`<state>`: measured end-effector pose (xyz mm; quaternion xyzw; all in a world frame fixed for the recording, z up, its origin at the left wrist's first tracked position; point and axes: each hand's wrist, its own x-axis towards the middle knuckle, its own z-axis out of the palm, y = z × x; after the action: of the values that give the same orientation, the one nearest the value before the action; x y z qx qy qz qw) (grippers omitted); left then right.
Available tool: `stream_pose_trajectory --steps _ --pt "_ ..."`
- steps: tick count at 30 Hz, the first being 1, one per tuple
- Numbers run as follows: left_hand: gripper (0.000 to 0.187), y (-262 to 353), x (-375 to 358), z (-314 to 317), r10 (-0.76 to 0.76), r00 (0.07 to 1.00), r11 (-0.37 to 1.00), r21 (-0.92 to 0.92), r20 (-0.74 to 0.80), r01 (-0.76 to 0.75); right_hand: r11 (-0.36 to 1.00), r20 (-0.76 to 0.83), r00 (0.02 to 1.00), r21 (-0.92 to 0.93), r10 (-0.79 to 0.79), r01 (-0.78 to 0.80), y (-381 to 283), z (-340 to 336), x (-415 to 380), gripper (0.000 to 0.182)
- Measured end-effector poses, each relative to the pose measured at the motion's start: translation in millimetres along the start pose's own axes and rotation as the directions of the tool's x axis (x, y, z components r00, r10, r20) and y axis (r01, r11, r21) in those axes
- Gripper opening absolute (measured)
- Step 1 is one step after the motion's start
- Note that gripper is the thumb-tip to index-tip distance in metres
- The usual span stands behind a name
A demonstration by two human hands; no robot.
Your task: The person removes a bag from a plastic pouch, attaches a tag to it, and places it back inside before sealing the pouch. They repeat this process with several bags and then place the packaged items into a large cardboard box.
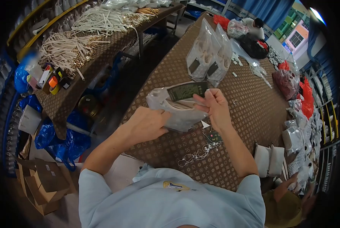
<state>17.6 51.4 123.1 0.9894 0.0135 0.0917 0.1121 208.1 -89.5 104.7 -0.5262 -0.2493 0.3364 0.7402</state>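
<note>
A pale handbag [179,121] in a translucent plastic cover lies on the patterned table in front of me. My left hand [149,122] is closed on the near left edge of this bag, its fingers curled over the rim and partly hidden. At the bag's far side is a dark green printed tag [181,91]. My right hand [216,107] pinches the right part of the tag between thumb and fingers. White strings [200,151] and a small dark green card [214,137] lie on the table near my right forearm.
Two plastic-covered bags [206,57] stand upright beyond my hands. To the left, another table [118,41] bears piles of pale straps. Pale pouches [268,159] lie at the right edge. A person [249,24] sits at the far end; another person's arm [286,188] shows lower right.
</note>
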Motion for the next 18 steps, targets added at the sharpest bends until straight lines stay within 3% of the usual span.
stream_pose_trajectory --steps 1,2,4,5,7,8,10,13,18 --pt "0.011 -2 1 2 0.004 1.0 1.0 0.002 0.002 -0.004 0.991 0.043 0.999 -0.134 0.005 0.001 0 2 -1 0.017" --pt "0.01 -4 3 6 -0.008 1.0 0.999 0.043 0.023 0.007 0.991 0.037 0.999 -0.131 0.003 0.002 -2 1 -3 0.017" --pt "0.009 -5 3 6 -0.012 0.999 0.996 0.085 0.047 0.008 0.79 0.263 0.962 -0.575 -0.068 0.213 -9 -3 -7 0.014" --pt "0.009 -4 1 4 0.037 0.999 0.999 -0.015 -0.028 -0.037 0.793 0.253 0.965 -0.573 -0.072 0.21 -15 -5 -8 0.014" --pt "0.009 -6 -1 -1 0.085 0.992 0.989 -0.11 -0.095 -0.096 0.344 0.546 0.811 -0.735 -0.21 0.584 -26 -7 -5 0.01" --pt "0.01 -7 0 -4 0.056 0.991 0.99 -0.118 -0.119 -0.071 0.347 0.537 0.815 -0.738 -0.216 0.578 -23 -6 -3 0.01" --pt "0.01 -8 1 -4 0.038 0.99 0.99 -0.127 -0.139 -0.056 0.126 0.655 0.661 -0.669 -0.366 0.732 -14 -6 0 0.01" --pt "0.01 -8 0 0 0.086 0.99 0.989 -0.11 -0.111 -0.098 0.013 0.596 0.66 -0.738 -0.457 0.675 -5 -11 3 0.013" --pt "0.009 -5 0 1 0.113 0.99 0.982 -0.142 -0.087 -0.125 -0.046 0.64 0.644 -0.723 -0.419 0.689 6 -17 -17 0.009"
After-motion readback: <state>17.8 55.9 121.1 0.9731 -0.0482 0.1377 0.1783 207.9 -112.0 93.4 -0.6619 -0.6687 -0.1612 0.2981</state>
